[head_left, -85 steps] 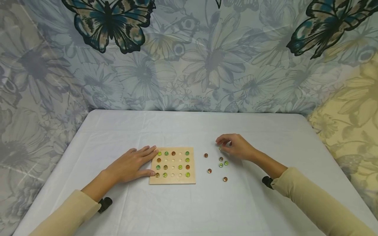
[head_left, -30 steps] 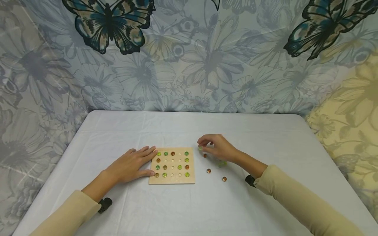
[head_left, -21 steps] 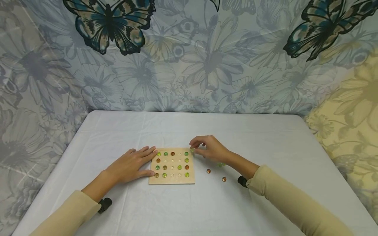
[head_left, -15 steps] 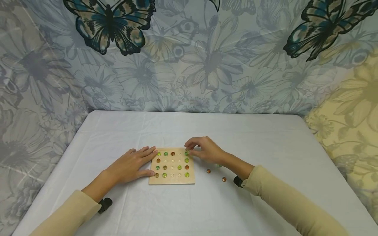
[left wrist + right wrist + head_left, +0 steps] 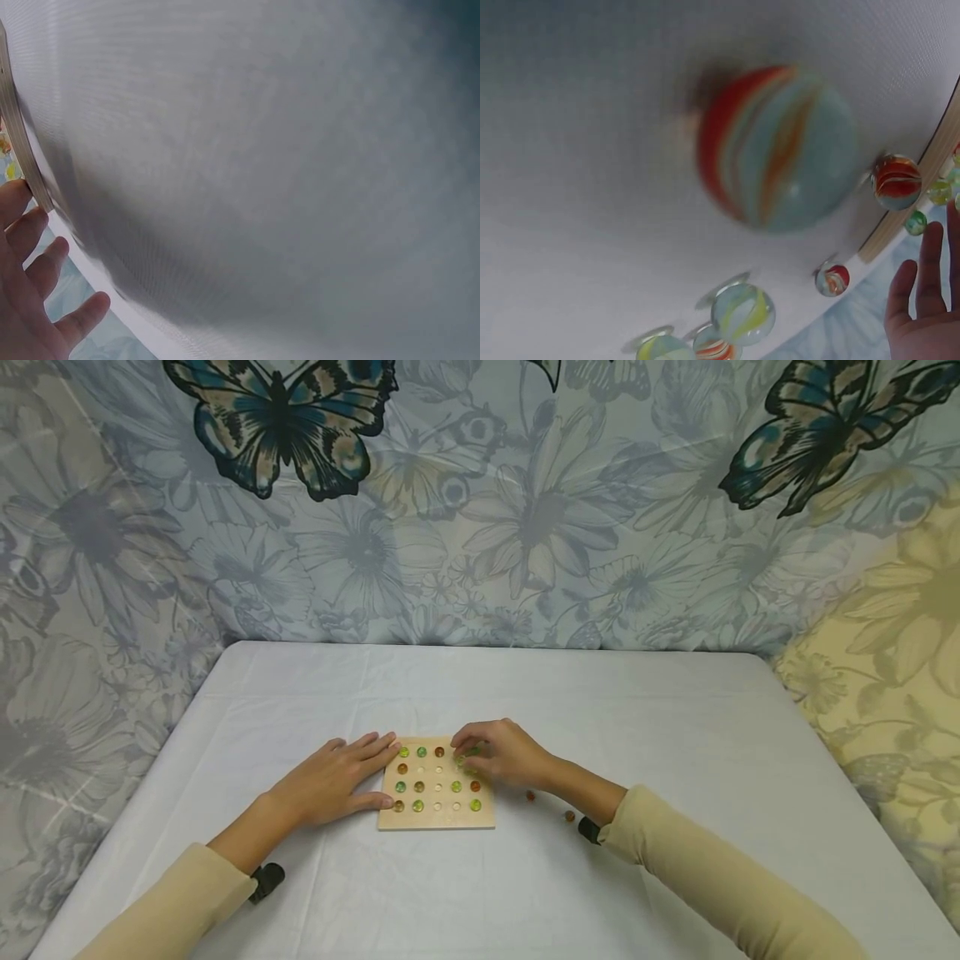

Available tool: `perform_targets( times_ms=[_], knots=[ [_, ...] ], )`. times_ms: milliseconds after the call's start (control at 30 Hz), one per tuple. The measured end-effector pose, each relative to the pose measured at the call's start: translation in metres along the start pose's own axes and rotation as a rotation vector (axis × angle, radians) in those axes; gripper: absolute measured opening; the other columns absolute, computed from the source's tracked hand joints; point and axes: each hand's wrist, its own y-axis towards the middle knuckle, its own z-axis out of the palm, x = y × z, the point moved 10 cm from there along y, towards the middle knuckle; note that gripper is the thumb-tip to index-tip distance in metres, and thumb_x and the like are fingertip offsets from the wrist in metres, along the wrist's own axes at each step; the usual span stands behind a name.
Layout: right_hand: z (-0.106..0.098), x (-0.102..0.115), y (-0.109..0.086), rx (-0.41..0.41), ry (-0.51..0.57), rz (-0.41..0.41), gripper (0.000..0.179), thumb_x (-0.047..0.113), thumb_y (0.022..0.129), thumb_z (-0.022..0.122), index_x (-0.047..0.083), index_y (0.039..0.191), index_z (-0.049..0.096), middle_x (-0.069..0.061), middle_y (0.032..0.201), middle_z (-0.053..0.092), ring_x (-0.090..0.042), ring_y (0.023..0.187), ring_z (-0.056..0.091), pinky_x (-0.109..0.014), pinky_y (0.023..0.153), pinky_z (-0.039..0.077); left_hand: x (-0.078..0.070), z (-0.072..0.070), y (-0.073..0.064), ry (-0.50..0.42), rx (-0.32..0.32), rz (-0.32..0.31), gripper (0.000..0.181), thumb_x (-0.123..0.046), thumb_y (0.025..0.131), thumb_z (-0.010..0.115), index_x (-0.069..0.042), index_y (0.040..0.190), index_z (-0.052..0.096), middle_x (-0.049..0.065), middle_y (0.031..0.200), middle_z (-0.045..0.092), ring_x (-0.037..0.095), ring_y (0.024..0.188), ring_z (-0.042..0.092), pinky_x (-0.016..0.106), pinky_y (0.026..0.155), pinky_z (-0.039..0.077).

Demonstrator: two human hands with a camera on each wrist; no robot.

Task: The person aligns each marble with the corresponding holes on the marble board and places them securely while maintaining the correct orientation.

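My left hand (image 5: 330, 781) rests with fingers spread on the left edge of a light wooden board (image 5: 427, 821). Rows of round hollows cover the board; many hold green or amber marbles, while several in the middle columns show bare. Above the board's upper right part, my right hand (image 5: 504, 755) pinches a green marble (image 5: 460, 762) between thumb and fingertips, hiding some of the right column. In the left wrist view, the left hand (image 5: 34, 300) touches the board's edge (image 5: 22, 135). In the right wrist view, the right hand's fingers (image 5: 928, 277) are partly visible, the pinch out of frame.
Right of the board lie loose marbles: an orange one (image 5: 531, 796) and another (image 5: 569, 817) in the head view. The right wrist view shows a near red-striped marble (image 5: 780, 150) and a yellow-green one (image 5: 744, 313). A white cloth (image 5: 420, 893) covers the table.
The right hand has picked up a green marble among the loose ones and carried it left, over the board's upper right part. The left hand has stayed on the board's left edge.
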Motion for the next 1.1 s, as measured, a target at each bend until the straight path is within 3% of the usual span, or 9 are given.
perform_targets(
  times_ms=[533,867,1100],
  knots=[
    [0.012,0.001,0.003,0.044,-0.02,0.029,0.021,0.004,0.09,0.072,0.007,0.11,0.07,0.003,0.101,0.074,-0.008,0.098,0.068,-0.034,0.093,0.051,0.002,0.001,0.001,-0.008,-0.001,0.004,0.083,-0.069,0.095,0.043,-0.014,0.156,0.035,0.005,0.161,0.031,0.03,0.146,0.033,0.057,0.105,0.037],
    [-0.021,-0.005,-0.002,-0.029,-0.044,0.024,0.026,0.004,0.089,0.073,0.005,0.114,0.07,0.002,0.101,0.075,-0.015,0.106,0.066,-0.043,0.101,0.045,0.002,-0.001,0.0,-0.023,-0.015,0.005,0.082,-0.067,0.095,0.048,-0.013,0.156,0.036,0.005,0.161,0.032,0.03,0.145,0.034,0.057,0.105,0.037],
    [-0.046,-0.022,-0.023,-0.083,-0.058,0.036,0.026,0.003,0.088,0.074,0.004,0.114,0.07,-0.001,0.1,0.076,-0.021,0.106,0.066,-0.047,0.09,0.05,0.001,-0.001,-0.001,-0.028,-0.009,0.007,0.082,-0.065,0.095,0.049,-0.011,0.156,0.036,0.007,0.16,0.032,0.032,0.145,0.034,0.059,0.105,0.037]
  ],
)
